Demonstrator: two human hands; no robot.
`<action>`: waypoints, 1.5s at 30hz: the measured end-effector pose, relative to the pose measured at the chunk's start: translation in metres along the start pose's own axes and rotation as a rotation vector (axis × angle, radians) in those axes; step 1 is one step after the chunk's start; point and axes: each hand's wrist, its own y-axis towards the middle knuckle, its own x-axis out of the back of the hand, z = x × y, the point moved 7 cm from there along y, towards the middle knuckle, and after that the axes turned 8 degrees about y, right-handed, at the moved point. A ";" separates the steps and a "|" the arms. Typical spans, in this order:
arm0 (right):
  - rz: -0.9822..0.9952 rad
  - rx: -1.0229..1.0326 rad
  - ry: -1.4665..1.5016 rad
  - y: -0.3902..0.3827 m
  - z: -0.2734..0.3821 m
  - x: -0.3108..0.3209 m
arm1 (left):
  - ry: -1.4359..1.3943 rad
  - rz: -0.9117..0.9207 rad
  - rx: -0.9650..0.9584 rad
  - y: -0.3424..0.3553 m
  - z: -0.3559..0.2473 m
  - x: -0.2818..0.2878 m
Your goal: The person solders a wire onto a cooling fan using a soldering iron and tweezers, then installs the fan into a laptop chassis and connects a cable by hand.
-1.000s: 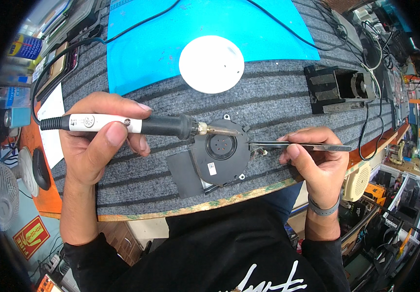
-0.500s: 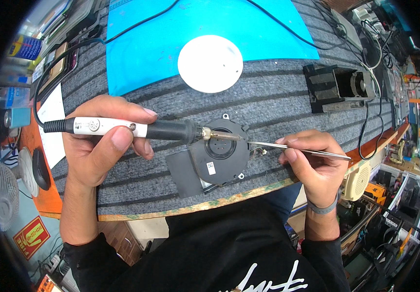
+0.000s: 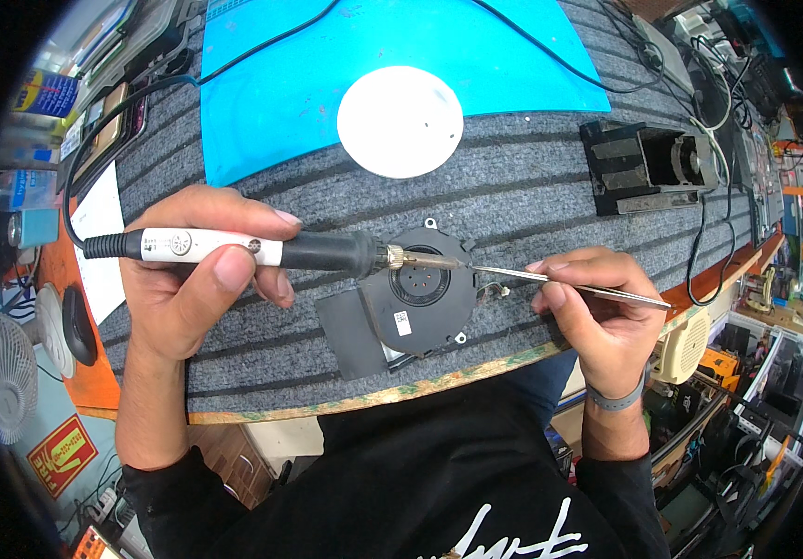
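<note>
My left hand (image 3: 206, 279) is closed round a white-and-black soldering iron (image 3: 327, 251), whose metal tip lies over the right side of a flat black blower fan (image 3: 429, 315). My right hand (image 3: 597, 317) pinches metal tweezers (image 3: 634, 296), held nearly level, their points at the iron's tip above the fan's right edge; whether they touch is too small to tell. A short wire with a small white connector (image 3: 504, 289) comes out beside that edge. The fan, with a dark flat flap (image 3: 341, 335) at its left, rests on a grey ribbed carpet surface (image 3: 262, 363).
A round white disc (image 3: 400, 121) sits beyond the fan by a blue mat (image 3: 271, 102), crossed by cables. A black plastic housing (image 3: 620, 168) stands at the back right. At the left are a black mouse (image 3: 77, 326), paper and a small fan (image 3: 6, 373). The bench's wooden edge (image 3: 374, 396) faces me.
Since a second ago my left hand has moved slightly down and right with the iron. The tweezers have tilted, their outer end lower, and their points have shifted slightly up from half a second ago.
</note>
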 end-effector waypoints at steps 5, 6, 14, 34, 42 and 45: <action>-0.020 -0.013 0.017 0.000 -0.001 0.001 | 0.001 -0.007 0.012 0.000 0.001 0.000; -0.011 -0.003 0.008 0.000 -0.001 0.001 | 0.002 -0.002 0.010 0.000 0.001 0.000; -0.023 -0.003 -0.025 -0.001 -0.001 0.001 | 0.009 0.002 0.012 0.000 0.001 -0.001; -0.019 0.017 -0.033 0.000 0.000 0.002 | 0.000 -0.015 0.023 0.000 0.000 -0.002; -0.029 0.017 -0.021 -0.001 0.000 0.002 | 0.008 -0.003 0.022 0.001 0.001 -0.003; -0.025 0.023 -0.029 -0.001 0.000 0.003 | 0.006 -0.008 0.022 0.001 0.002 -0.003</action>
